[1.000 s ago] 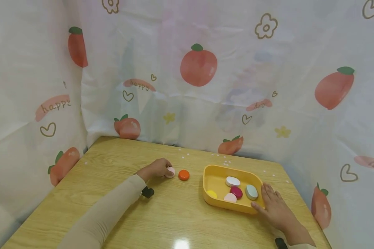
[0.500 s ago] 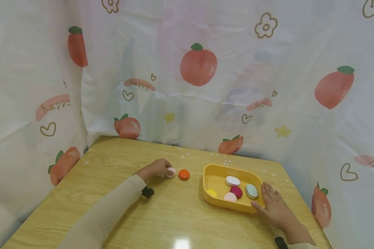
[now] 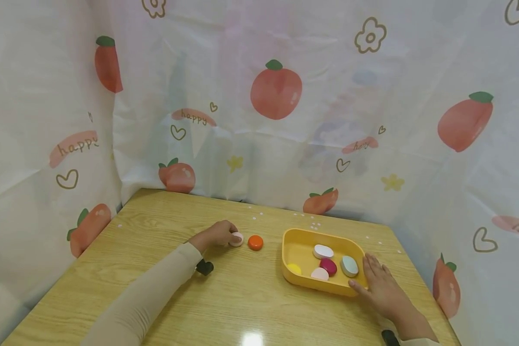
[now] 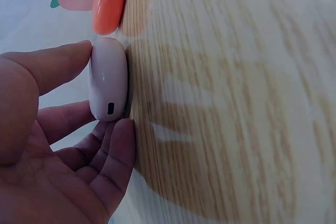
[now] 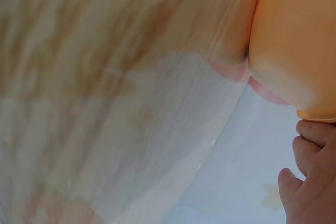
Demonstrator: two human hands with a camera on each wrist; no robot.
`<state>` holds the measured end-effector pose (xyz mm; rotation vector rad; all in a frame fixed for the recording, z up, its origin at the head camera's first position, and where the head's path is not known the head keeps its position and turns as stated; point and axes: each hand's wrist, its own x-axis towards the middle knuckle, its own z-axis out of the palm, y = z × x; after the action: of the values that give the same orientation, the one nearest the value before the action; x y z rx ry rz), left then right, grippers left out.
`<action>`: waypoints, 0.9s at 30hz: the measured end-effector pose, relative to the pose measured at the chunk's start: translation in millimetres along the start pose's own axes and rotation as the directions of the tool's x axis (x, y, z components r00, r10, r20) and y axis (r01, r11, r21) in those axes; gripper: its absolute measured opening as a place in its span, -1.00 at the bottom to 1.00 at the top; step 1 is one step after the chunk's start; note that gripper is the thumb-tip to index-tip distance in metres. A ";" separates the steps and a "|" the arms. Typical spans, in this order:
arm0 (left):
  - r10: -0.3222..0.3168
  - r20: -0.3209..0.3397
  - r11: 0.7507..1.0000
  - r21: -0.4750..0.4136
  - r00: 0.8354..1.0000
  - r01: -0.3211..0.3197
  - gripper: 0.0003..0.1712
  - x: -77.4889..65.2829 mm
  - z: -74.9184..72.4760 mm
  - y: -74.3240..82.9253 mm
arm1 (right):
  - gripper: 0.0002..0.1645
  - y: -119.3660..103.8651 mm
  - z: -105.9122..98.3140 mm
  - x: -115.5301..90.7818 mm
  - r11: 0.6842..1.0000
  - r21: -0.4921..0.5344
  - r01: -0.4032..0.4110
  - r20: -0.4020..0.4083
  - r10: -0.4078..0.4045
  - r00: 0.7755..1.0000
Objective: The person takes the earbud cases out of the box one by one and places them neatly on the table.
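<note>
White fruit-print curtain [image 3: 277,154] behind wooden table [image 3: 225,298]; white specks [image 3: 315,224] near far edge.

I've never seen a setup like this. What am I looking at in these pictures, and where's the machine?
There's no robot here: these are a person's bare hands. The wide picture comes from a camera worn on the head, looking forward and down. The two closer ones come from cameras worn on the wrists, each watching its own hand.

On the wooden table sits a yellow tray holding five smooth pieces: a white oval, a dark red one, a pale green one, a small pink one and a yellow one.

The left hand grips a pale pink piece at the tabletop, beside an orange piece. The right hand rests against the tray's edge.
</note>
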<state>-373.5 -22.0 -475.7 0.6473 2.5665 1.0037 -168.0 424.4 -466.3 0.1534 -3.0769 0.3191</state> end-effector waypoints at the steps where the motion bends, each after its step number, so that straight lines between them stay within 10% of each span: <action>1: 0.001 0.000 1.000 0.001 1.000 -0.001 -0.56 0.2 0.1 -0.2 | 0.13 -0.1 0.0 -0.1 1.000 0.001 -0.001 0.000 0.001 1.000; 27: 0.004 -0.192 0.997 -0.076 0.981 -0.019 -0.66 10.2 -8.4 1.6 | 0.13 0.8 0.6 0.4 1.000 0.006 -0.002 0.000 0.002 1.000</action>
<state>-385.4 -20.4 -469.8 0.5701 2.6740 1.2177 -168.5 425.0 -467.0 0.1497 -3.0764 0.3277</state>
